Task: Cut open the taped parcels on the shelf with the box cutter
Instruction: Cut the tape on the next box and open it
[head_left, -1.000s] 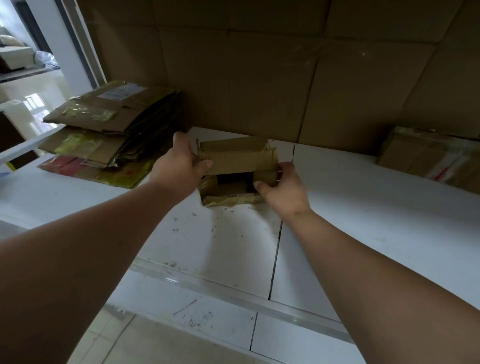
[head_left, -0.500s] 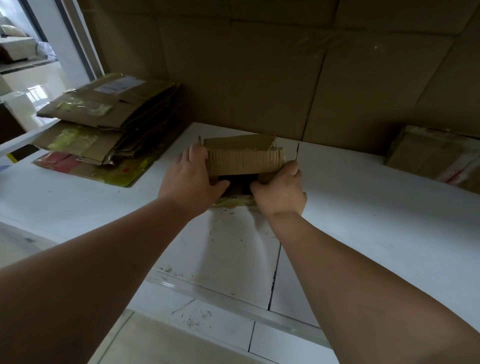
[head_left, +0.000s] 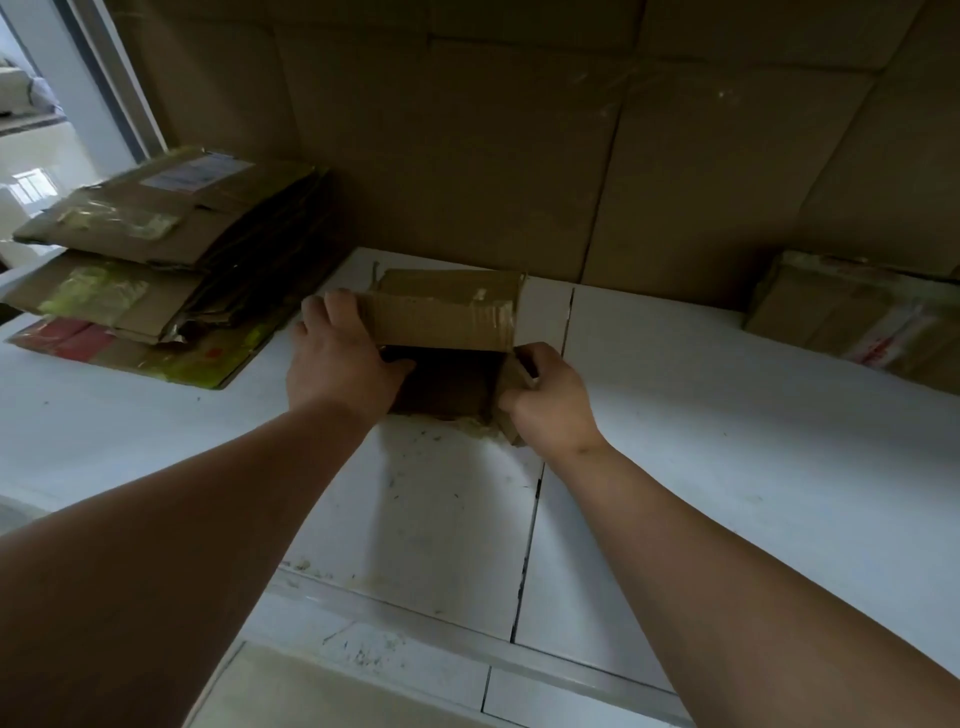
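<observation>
A small brown cardboard parcel (head_left: 441, 317) sits on the white shelf (head_left: 701, 415), its taped top flap raised and its dark inside showing. My left hand (head_left: 343, 369) grips the parcel's left side, fingers over the flap's left edge and thumb at the opening. My right hand (head_left: 550, 400) pinches the right side flap at the parcel's front right corner. No box cutter shows in the frame.
A stack of flattened cardboard boxes (head_left: 156, 260) lies at the left of the shelf. Another taped parcel (head_left: 852, 312) stands at the far right. Large cardboard sheets (head_left: 519, 145) form the back wall. The shelf's front edge (head_left: 467, 639) runs below my forearms.
Both hands shifted on the parcel: the left moved along its left side, the right went from the front opening to the right flap. The opening now shows wider.
</observation>
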